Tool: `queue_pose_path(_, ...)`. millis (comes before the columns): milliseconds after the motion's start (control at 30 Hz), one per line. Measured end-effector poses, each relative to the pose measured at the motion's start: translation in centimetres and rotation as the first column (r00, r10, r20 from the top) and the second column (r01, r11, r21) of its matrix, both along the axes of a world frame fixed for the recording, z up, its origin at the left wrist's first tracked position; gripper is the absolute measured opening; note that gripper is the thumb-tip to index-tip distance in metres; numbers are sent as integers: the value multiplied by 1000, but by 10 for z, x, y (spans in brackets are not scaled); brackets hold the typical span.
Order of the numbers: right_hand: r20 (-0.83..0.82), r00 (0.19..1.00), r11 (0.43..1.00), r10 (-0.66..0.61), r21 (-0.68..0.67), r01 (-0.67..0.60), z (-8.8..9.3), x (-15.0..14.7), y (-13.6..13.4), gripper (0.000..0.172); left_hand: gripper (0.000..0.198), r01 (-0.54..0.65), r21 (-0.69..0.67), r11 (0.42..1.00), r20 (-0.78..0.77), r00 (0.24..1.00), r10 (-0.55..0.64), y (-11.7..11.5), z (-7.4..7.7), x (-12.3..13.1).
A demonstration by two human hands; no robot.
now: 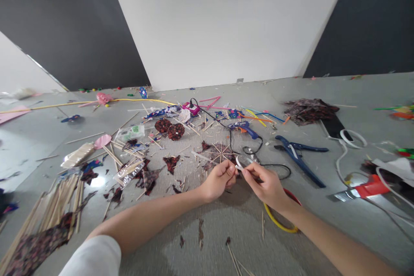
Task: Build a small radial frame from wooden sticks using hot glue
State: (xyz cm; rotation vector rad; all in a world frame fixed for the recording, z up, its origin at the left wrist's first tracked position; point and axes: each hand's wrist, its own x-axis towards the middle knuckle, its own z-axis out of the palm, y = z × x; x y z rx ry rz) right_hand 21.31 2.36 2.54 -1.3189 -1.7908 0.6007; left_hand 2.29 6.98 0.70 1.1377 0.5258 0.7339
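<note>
One white strip (238, 163), curled, pinched at the fingertips of both left hand (220, 180) and right hand (263, 181), above the middle of the floor (155, 241). Just beyond the hands, one star of sticks (221, 152) and one blue glue gun (246, 129); to the right, one blue cutter (304, 166); toward the floor's near left corner, one bundle of sticks (60, 202).

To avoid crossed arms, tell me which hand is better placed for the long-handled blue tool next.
Probably the right hand: the long-handled blue tool lies on that side; the left hand would cross over. The right must first release the white strip.
</note>
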Motion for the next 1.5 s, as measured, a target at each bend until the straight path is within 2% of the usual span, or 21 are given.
queue_pose_path(233,13,1000,1000,-19,6,18,1,-1,-1,30,61,13,10,1000,-29,999,-13,-2,4,1)
queue_pose_path(467,17,1000,1000,14,27,-14,3,-2,-2,27,63,22,17,1000,-27,999,-22,-1,2,2)
queue_pose_path(667,60,998,998,23,53,-26,-1,-1,-2,27,66,29,-97,995,-50,998,-34,2,2,-1)
queue_pose_path(933,37,999,999,35,17,-36,0,0,-1,28,61,48,-192,980,20,999,-45,4,11,-7)
queue_pose_path(1267,32,999,1000,-20,18,19,1,0,-1,31,59,-87,-107,990,-55,995,81,2,10,-3)
queue_pose_path(1500,29,999,1000,-25,16,24,-1,1,0,32,58,-84,-90,992,-33,996,82,2,5,-2)
